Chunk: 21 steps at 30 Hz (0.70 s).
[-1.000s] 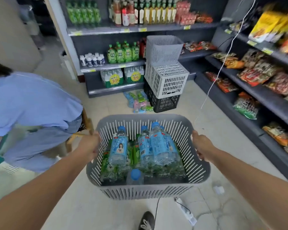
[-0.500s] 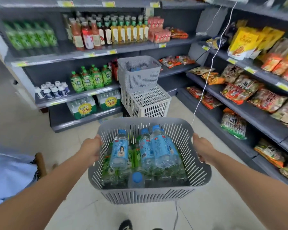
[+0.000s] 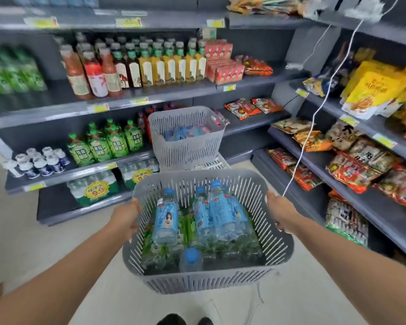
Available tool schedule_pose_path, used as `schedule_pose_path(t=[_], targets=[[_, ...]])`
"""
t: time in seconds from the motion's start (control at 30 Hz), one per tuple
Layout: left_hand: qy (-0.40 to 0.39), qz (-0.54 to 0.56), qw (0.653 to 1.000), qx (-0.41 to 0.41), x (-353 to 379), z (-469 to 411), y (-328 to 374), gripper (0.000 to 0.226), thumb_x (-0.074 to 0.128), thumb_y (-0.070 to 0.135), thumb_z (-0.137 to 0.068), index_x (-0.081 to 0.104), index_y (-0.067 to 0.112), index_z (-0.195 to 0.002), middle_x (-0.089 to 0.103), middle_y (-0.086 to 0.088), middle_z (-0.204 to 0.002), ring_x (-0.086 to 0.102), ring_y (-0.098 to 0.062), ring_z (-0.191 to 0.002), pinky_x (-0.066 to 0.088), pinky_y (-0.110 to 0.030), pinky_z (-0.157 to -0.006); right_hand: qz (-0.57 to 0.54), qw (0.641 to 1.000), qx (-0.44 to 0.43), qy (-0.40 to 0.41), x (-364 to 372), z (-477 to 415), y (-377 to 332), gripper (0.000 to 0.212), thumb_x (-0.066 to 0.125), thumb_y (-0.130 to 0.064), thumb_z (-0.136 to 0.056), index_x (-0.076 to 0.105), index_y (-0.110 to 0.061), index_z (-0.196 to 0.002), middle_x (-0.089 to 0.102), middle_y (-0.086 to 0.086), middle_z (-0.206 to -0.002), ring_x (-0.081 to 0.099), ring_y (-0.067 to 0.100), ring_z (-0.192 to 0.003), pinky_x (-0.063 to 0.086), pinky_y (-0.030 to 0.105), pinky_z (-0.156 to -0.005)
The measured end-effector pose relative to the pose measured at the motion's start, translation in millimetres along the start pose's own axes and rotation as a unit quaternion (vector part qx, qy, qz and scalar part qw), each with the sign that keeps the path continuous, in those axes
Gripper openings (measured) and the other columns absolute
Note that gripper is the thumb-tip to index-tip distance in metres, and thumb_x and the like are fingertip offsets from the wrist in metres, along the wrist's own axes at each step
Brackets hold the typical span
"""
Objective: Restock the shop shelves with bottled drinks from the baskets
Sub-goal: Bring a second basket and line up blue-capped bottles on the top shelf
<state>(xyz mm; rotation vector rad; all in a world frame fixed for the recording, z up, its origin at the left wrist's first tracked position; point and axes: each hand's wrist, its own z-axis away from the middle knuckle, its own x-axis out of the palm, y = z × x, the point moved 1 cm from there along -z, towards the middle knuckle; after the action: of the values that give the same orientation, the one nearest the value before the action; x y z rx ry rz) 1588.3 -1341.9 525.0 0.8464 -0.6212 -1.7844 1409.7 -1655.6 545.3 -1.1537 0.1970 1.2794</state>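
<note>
I carry a grey slotted basket (image 3: 204, 281) at waist height. My left hand (image 3: 126, 219) grips its left rim and my right hand (image 3: 279, 213) grips its right rim. Inside lie several blue-labelled water bottles (image 3: 222, 212) on top of green-labelled bottles (image 3: 155, 252); one blue cap (image 3: 192, 254) points up near the front. Straight ahead stands the drinks shelving (image 3: 150, 96) with orange, brown and yellow bottles on an upper shelf and green tea bottles (image 3: 103, 143) lower down.
A second grey basket (image 3: 186, 146) with blue bottles sits stacked on a white crate, right in front of the shelves. Snack shelves (image 3: 352, 160) line the right side. A white cable (image 3: 314, 120) hangs beside my right hand. Small white bottles (image 3: 40, 161) and water packs (image 3: 94, 191) sit low left.
I have moved closer to the drinks shelves with the basket and my view has risen. The person in blue at the left has dropped out of view. Both hands keep their grip.
</note>
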Motion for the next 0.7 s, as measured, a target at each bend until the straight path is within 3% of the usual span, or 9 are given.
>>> schedule_pose_path(t=[0.07, 0.2, 0.3, 0.47, 0.57, 0.7], targets=[[0.009, 0.004, 1.0, -0.004, 19, -19, 20, 0.039, 0.035, 0.038, -0.103, 0.048, 0.007, -0.083, 0.02, -0.002, -0.053, 0.016, -0.014, -0.045, 0.016, -0.019, -0.039, 0.015, 1.0, -0.009, 0.005, -6, -33, -21, 0.069, 0.018, -0.052, -0.1, 0.046, 0.001, -0.133, 0.054, 0.016, -0.095, 0.038, 0.015, -0.054, 0.027, 0.025, -0.047], [0.026, 0.025, 0.999, -0.006, 56, -62, 55, 0.04, 0.036, 0.034, -0.103, 0.045, 0.009, -0.074, 0.022, -0.002, -0.051, 0.019, -0.014, -0.044, 0.017, -0.022, -0.042, 0.042, 0.999, -0.016, 0.0, -13, -105, -55, 0.073, 0.016, -0.055, -0.099, 0.05, 0.003, -0.13, 0.045, 0.004, -0.073, 0.033, 0.013, -0.053, 0.023, 0.025, -0.047], [0.031, 0.062, 0.997, -0.017, 82, -95, 79, 0.033, 0.037, 0.023, -0.102, 0.041, 0.011, -0.071, 0.022, -0.003, -0.054, 0.017, -0.015, -0.048, 0.014, -0.026, -0.047, 0.065, 0.998, -0.026, 0.004, -11, -161, -78, 0.073, 0.016, -0.052, -0.1, 0.055, 0.005, -0.124, 0.056, 0.015, -0.091, 0.04, 0.016, -0.057, 0.029, 0.026, -0.05], [0.036, 0.09, 0.995, -0.02, 115, -149, 103, 0.041, 0.039, 0.037, -0.101, 0.042, 0.011, -0.069, 0.025, 0.002, -0.036, 0.02, -0.014, -0.046, 0.017, -0.026, -0.046, 0.064, 0.997, -0.039, 0.01, -4, -231, -113, 0.072, 0.018, -0.051, -0.101, 0.053, 0.006, -0.127, 0.06, 0.026, -0.118, 0.062, 0.034, -0.093, 0.049, 0.038, -0.078], [0.064, 0.095, 0.992, -0.044, 130, -176, 108, 0.042, 0.038, 0.042, -0.101, 0.043, 0.011, -0.072, 0.025, -0.003, -0.049, 0.022, -0.015, -0.047, 0.018, -0.026, -0.047, 0.073, 0.996, -0.057, 0.004, -2, -260, -128, 0.07, 0.016, -0.047, -0.102, 0.051, 0.006, -0.131, 0.055, 0.027, -0.128, 0.057, 0.037, -0.109, 0.046, 0.04, -0.094], [0.095, 0.097, 0.99, -0.038, 150, -199, 113, 0.047, 0.035, 0.043, -0.101, 0.048, 0.008, -0.071, 0.033, -0.005, -0.054, 0.028, -0.019, -0.048, 0.022, -0.028, -0.047, 0.081, 0.994, -0.08, -0.006, 3, -299, -139, 0.07, 0.016, -0.046, -0.103, 0.055, 0.007, -0.126, 0.057, 0.027, -0.125, 0.055, 0.037, -0.111, 0.041, 0.038, -0.093]])
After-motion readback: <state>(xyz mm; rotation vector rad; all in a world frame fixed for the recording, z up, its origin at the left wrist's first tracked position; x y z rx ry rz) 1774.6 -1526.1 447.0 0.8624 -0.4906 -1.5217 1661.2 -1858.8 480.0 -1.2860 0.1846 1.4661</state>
